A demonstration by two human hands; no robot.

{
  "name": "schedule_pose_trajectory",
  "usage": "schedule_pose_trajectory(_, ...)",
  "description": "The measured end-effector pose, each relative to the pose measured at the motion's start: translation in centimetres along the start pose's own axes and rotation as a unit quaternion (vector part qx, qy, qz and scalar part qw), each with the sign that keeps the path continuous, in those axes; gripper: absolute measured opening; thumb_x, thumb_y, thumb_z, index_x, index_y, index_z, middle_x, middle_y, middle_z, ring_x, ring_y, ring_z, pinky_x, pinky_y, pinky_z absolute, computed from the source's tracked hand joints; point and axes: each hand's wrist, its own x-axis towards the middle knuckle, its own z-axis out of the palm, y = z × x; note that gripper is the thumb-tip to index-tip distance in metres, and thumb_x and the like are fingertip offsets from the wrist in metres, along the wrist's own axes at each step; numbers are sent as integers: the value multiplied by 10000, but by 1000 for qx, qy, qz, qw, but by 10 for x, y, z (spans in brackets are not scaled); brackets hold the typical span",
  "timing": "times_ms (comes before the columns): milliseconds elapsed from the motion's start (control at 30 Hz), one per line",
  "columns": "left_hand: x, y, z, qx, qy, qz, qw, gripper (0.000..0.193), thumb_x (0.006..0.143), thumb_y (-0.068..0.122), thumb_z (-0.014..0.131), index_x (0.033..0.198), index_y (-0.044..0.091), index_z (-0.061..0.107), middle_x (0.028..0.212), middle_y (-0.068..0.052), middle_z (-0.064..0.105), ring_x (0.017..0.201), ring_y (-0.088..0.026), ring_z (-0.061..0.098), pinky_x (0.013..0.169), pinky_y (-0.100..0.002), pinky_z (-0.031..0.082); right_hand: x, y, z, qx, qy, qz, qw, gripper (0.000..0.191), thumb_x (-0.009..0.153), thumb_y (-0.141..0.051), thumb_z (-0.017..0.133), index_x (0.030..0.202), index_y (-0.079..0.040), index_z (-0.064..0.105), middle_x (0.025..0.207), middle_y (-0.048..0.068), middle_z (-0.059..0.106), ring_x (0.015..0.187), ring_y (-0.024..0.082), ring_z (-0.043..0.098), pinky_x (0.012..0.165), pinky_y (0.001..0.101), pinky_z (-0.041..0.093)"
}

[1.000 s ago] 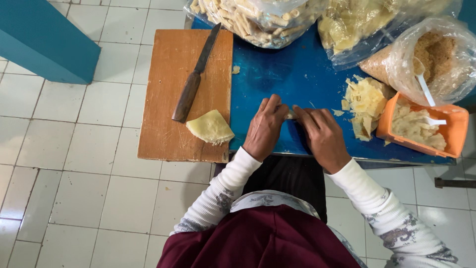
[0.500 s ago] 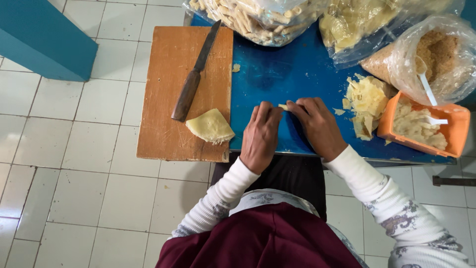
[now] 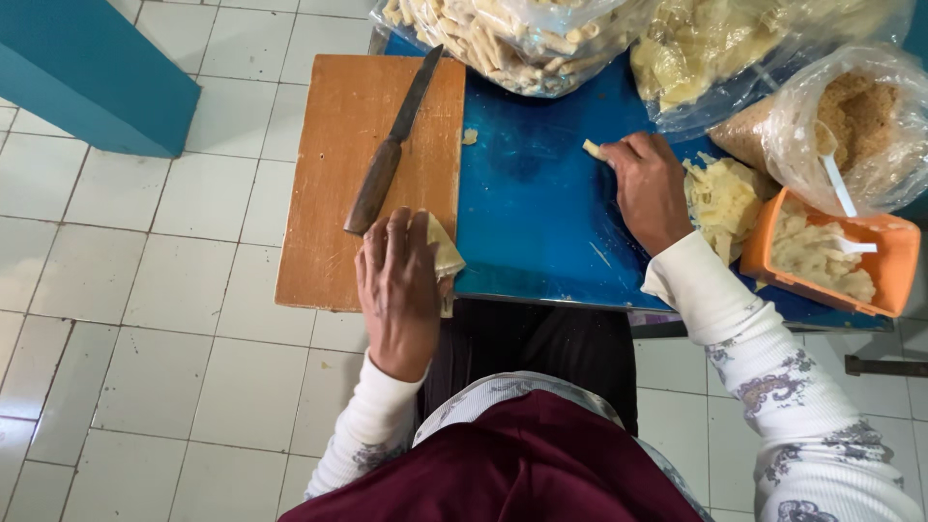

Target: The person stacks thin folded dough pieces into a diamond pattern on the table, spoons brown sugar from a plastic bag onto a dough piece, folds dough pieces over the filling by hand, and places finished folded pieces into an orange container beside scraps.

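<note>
- On the near edge of the wooden cutting board (image 3: pixel 329 174), the left hand (image 3: pixel 398 290) lies palm down with fingers spread flat over a pale yellow dough wrapper (image 3: pixel 445 259), pressing on it without gripping; only the wrapper's right corner shows from under the hand.
- On the blue tabletop (image 3: pixel 536 208), the right hand (image 3: pixel 650 188) is curled shut around a small rolled dough piece (image 3: pixel 594 150), whose pale tip pokes out past the fingertips.
- Just above the left hand, a knife (image 3: pixel 391 145) with a dark blade and brown wooden handle lies diagonally on the board, its handle end close to the fingertips and its tip reaching towards the bags.
- A small dough crumb (image 3: pixel 470 136) sits on the tabletop near the board's right edge, between the two hands.
- Just to the right of the right hand lies a loose heap of dough sheets (image 3: pixel 720 198), touching the wrist side.
- Beyond the heap stands an orange plastic tub (image 3: pixel 884 266) of pale filling with a white spoon (image 3: pixel 855 246) in it.
- Behind the tub, an open clear bag of brown crumbs (image 3: pixel 860 116) holds a second white spoon (image 3: pixel 833 179).
- Along the far edge, a clear bag of finished rolls (image 3: pixel 512 39) and another clear bag of yellow sheets (image 3: pixel 706 48) crowd the table.
- Left of the board, a teal panel (image 3: pixel 87 87) stands on the white tiled floor (image 3: pixel 145 319).
</note>
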Motion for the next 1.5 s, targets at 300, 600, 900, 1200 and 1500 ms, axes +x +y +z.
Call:
schedule_pose_trajectory(300,-1,-13,11,25,-38,28,999,574,841,79,734,1373,-25,544,1287,-157,569,1296,-350,527,1100,-463,411,8,14,-2,54,10,47,997,131,988,-48,697,1111,-30,736,1023,149,702,893,331,683,786,402,542)
schedule_pose_trajectory(600,3,-20,19,-5,-64,6,998,573,863,53,683,1402,-31,506,1181,-165,528,1152,-362,523,980,-467,428,9,-2,-28,476,-220,257,812,225,1018,-144,628,1194,-36,715,1009,58,722,883,126,643,791,273,524)
schedule_pose_trajectory(900,7,-18,10,-12,-99,-3,995,466,686,168,745,1093,27,568,1111,-172,491,1064,-359,508,828,-491,391,43,-17,-81,625,-254,263,690,340,1045,-182,629,1295,48,648,1109,126,705,911,136,618,845,267,529)
schedule_pose_trajectory(1200,7,-14,9,-100,-10,37,994,225,929,65,676,1112,34,550,943,-140,614,902,-345,604,810,-463,446,92,-63,-103,736,18,174,654,419,968,-229,654,1329,-25,594,1308,142,655,1149,163,686,1028,241,558)
schedule_pose_trajectory(1500,13,48,45,-436,-52,36,898,115,953,48,646,1068,54,634,1035,-136,674,884,-345,710,731,-392,567,-1,-77,-84,428,-56,136,892,377,1002,-221,705,1259,27,585,1101,120,674,995,175,610,865,299,495)
